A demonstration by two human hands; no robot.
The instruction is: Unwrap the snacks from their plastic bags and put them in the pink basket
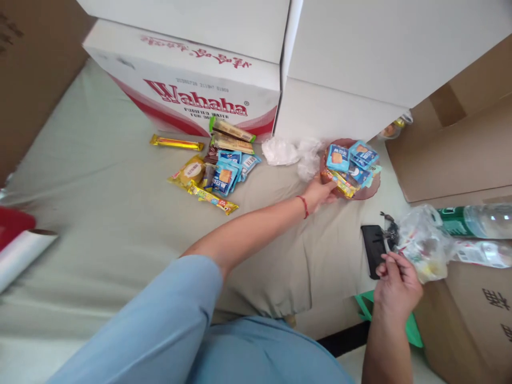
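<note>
A reddish see-through bowl (370, 191) holds several blue snack packets (339, 157) and a yellow-wrapped snack stick (344, 185). My left hand (319, 194) is at the bowl's near left side, its fingers closed on the rim beside the yellow wrapper; part of the fingers is hidden. Lower right, my right hand (399, 281) pinches a thin white strip (386, 245), whose kind I cannot make out. It is above a black phone-like slab (372, 248), next to a clear plastic bag (426, 242) with things inside.
Several wrapped snacks lie in a pile (224, 173) on the cloth-covered surface (132, 234), with a gold-wrapped bar (176, 142) apart. Crumpled white plastic (280, 151) is left of the bowl. A Wahaha carton (192, 90) stands behind; bottles (486, 221) lie at right, a white roll (26, 258) at left.
</note>
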